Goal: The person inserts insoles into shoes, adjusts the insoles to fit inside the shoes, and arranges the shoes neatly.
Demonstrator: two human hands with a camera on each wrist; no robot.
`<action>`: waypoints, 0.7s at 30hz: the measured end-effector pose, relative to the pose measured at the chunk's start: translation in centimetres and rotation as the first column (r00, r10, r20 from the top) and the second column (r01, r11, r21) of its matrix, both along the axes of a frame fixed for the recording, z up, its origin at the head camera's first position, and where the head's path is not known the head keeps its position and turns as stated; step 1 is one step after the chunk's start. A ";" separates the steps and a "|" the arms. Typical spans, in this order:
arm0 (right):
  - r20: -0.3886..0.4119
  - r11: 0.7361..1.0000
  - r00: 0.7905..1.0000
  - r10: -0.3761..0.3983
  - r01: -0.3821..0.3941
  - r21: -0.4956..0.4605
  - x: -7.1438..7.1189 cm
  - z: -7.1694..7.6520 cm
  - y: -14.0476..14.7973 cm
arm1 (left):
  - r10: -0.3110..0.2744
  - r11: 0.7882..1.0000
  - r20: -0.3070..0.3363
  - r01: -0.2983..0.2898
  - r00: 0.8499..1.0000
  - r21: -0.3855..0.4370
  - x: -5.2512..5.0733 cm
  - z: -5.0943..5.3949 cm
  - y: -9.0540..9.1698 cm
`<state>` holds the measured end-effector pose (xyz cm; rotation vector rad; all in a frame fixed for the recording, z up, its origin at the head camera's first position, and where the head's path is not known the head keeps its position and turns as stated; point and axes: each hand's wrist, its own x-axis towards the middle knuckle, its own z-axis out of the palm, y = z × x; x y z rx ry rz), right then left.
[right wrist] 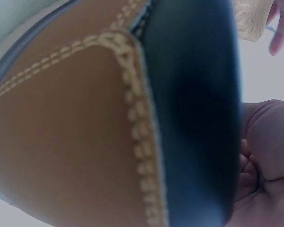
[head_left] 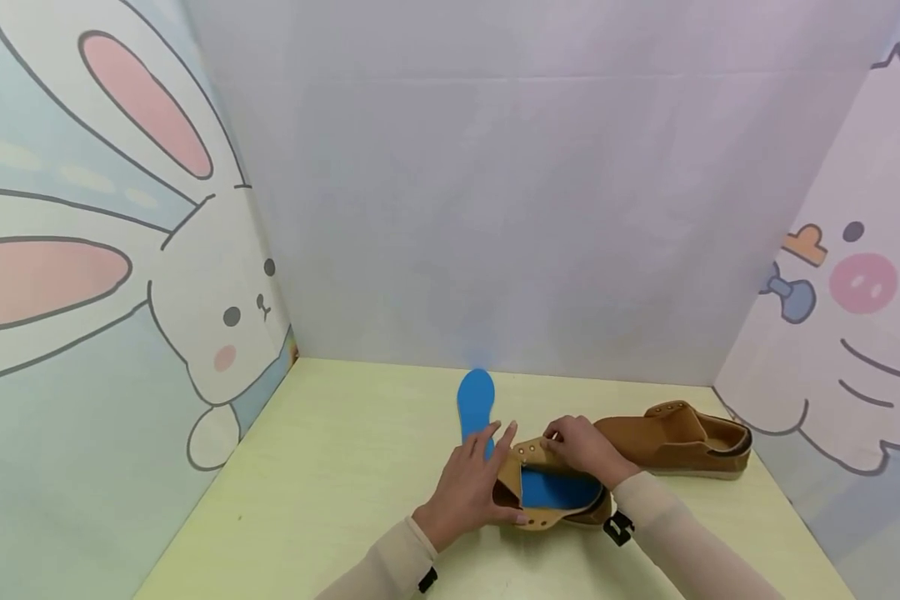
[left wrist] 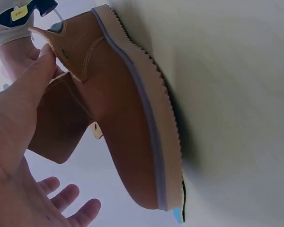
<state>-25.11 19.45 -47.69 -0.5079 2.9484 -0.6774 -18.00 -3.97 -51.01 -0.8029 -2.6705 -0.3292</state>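
Observation:
A brown lace-up shoe (head_left: 543, 518) without laces sits on the table, its opening up and a blue insole (head_left: 558, 490) inside. At its toe end is my left hand (head_left: 468, 482), fingers spread and the thumb touching the near eyelet flap. In the left wrist view that thumb (left wrist: 35, 78) lies against the flap's edge while the other fingers stay apart from the shoe. My right hand (head_left: 587, 448) pinches the far eyelet flap with curled fingers. The right wrist view is filled by the stitched heel (right wrist: 75, 142) and dark collar (right wrist: 194, 94), which partly hide the hand.
Beyond the left hand a second blue insole (head_left: 476, 402) lies flat on the pale yellow table (head_left: 307, 467). A matching brown shoe (head_left: 637, 442) stands to the right, behind the right forearm. Cartoon-printed side walls and a plain back wall (head_left: 495, 233) enclose the table.

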 end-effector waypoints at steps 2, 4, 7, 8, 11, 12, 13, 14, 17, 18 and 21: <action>0.001 1.000 1.000 0.001 -0.001 0.002 0.0 0.0 0.1 | 0.038 0.999 0.035 -0.038 0.999 -0.001 0.0 -0.1 0.0; 0.006 1.000 1.000 -0.001 0.001 0.002 0.0 0.0 0.2 | 0.073 0.997 0.068 -0.072 0.995 -0.013 0.1 -0.2 0.1; 0.002 1.000 1.000 -0.004 0.004 0.006 0.0 -0.1 0.3 | 0.090 0.995 0.090 -0.085 0.992 -0.053 0.3 -0.5 0.0; -0.001 1.000 1.000 -0.001 0.001 0.006 0.0 -0.1 0.3 | 0.077 0.996 0.096 -0.071 0.992 -0.062 0.4 -0.6 0.0; -0.016 1.000 1.000 0.003 -0.003 0.008 0.0 -0.1 0.3 | -0.015 0.996 0.065 0.020 0.998 -0.087 0.3 -0.8 -0.1; -0.021 1.000 1.000 0.008 -0.008 0.009 0.0 -0.1 0.3 | -0.053 0.994 0.053 0.057 0.997 -0.088 0.3 -0.9 -0.1; -0.025 1.000 1.000 0.010 -0.009 0.011 0.0 -0.1 0.3 | -0.089 0.992 0.043 0.092 0.995 -0.085 0.2 -0.9 -0.1; -0.029 1.000 0.999 0.014 -0.014 0.013 -0.1 -0.1 0.3 | -0.123 0.989 0.032 0.125 0.992 -0.079 0.1 -0.9 -0.2; -0.040 1.000 0.999 0.024 -0.023 0.021 -0.1 -0.1 0.3 | -0.190 0.979 0.019 0.191 0.982 -0.070 -0.1 -0.9 -0.3; -0.047 0.999 0.998 0.030 -0.029 0.025 -0.1 -0.1 0.3 | -0.202 0.977 0.022 0.203 0.979 -0.071 -0.2 -1.0 -0.3; -0.056 0.999 0.998 0.039 -0.037 0.030 0.1 0.0 0.4 | -0.231 0.970 0.035 0.233 0.972 -0.074 -0.3 -1.0 -0.4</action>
